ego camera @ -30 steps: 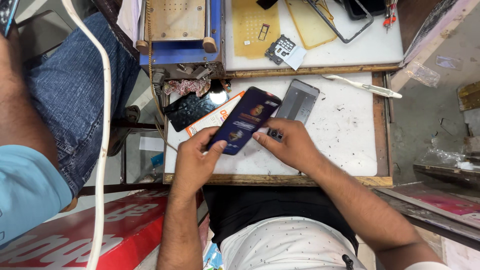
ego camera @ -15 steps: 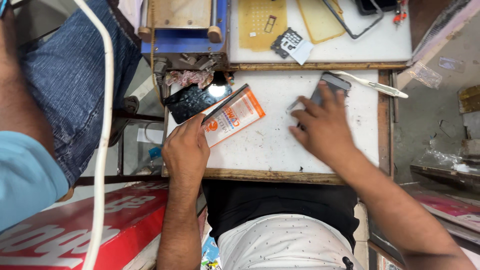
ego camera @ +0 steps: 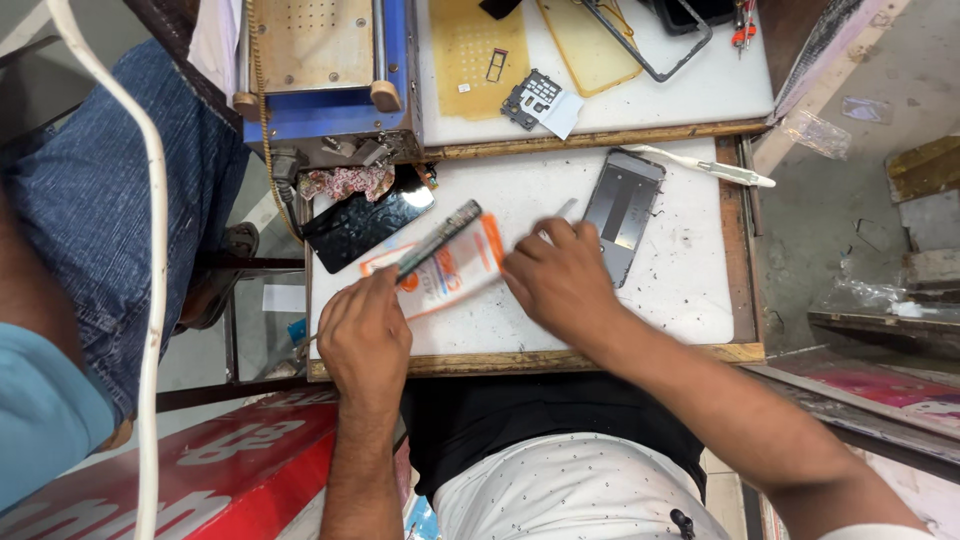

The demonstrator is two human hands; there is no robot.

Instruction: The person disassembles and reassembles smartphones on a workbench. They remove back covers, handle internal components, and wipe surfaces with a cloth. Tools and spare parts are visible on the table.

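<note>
Lifting a phone point(ego camera: 437, 238) on its edge, left hand point(ego camera: 365, 335) pinches its lower end over the orange-white card point(ego camera: 455, 275), frame centre; right hand point(ego camera: 560, 280) lies flat on the counter point(ego camera: 690, 290), fingers together. Thin pinch risks the phone slipping onto the black glass panel point(ego camera: 360, 225) beside it.

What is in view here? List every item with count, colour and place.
white work board: one, white, centre
phone frame: one, grey, right of the hands
packet: one, white and orange, between the hands
dark strip: one, black, on edge over the packet
dark screen panel: one, black, board's left end
blue machine: one, top left
white tool: one, top right
left hand: at the strip's lower end
right hand: beside the packet
</note>
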